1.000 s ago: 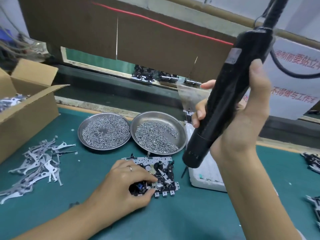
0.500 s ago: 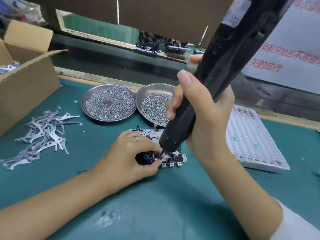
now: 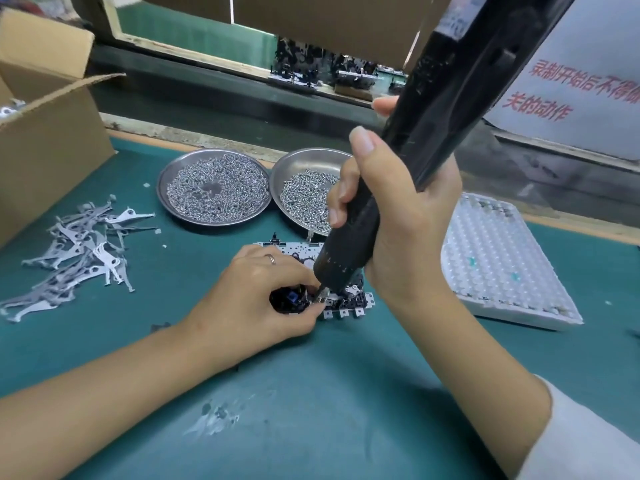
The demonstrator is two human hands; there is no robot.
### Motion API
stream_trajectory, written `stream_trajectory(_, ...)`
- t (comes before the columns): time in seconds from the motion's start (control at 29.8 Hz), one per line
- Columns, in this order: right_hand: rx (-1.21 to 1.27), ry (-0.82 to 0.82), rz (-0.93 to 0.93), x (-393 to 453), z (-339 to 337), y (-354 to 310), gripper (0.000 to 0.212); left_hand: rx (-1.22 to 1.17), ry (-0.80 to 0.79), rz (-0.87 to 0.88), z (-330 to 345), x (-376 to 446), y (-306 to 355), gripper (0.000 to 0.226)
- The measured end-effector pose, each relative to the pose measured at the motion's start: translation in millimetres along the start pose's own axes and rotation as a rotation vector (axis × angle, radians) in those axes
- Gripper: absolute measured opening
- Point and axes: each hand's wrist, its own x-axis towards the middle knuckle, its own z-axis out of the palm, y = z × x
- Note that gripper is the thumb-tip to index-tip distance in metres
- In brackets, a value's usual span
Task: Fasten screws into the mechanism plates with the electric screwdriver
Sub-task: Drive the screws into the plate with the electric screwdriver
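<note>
A mechanism plate (image 3: pixel 346 306) with black parts lies on the green mat in the middle. My left hand (image 3: pixel 256 299) rests on its left half, fingers curled round its near left edge and covering much of it. My right hand (image 3: pixel 398 230) grips the black electric screwdriver (image 3: pixel 426 133), which leans up to the right. Its bit touches the plate just right of my left fingertips. Two round steel dishes of screws, one (image 3: pixel 213 188) on the left and one (image 3: pixel 304 195) partly behind my right hand, stand just behind the plate.
A heap of flat grey metal levers (image 3: pixel 76 251) lies at the left. An open cardboard box (image 3: pixel 45 133) stands at the far left. A white dimpled foam tray (image 3: pixel 502 265) sits to the right. A dark conveyor channel (image 3: pixel 207 95) runs along the back.
The screwdriver came down from raised in the air to the plate, its bit now on it. My left hand stays on the plate. The view has dipped and moved closer.
</note>
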Motion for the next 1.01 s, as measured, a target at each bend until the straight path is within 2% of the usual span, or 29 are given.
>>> stream_trajectory(0.1, -0.011, 0.013, 0.019, -0.8, -0.9, -0.1, 0.015, -0.012, 0.001, 0.01, -0.2, 0.2, 0.4, 0.028)
stream_trajectory(0.44, -0.002, 0.021, 0.014, -1.7, 1.2, -1.7, 0.014, -0.018, 0.017, 0.02, 0.0, 0.4, 0.1, 0.028)
stream_trajectory(0.57, -0.013, 0.026, 0.014, -1.9, 2.1, -1.8, 0.013, -0.013, 0.032, 0.026, 0.8, 1.3, 0.7, 0.021)
stream_trajectory(0.7, -0.009, 0.034, 0.011, -2.5, 2.1, -1.9, 0.013, -0.024, 0.026, 0.031, 0.5, 0.7, 0.9, 0.025)
stream_trajectory(0.84, -0.014, 0.057, 0.026, -2.7, 2.2, -1.8, 0.014, -0.016, 0.037, 0.024, 1.1, 1.1, 1.5, 0.013)
stream_trajectory(1.01, -0.019, 0.066, 0.036, -4.5, 2.8, -1.1, 0.013, -0.018, 0.026, 0.009, 0.9, 1.0, 2.0, 0.012)
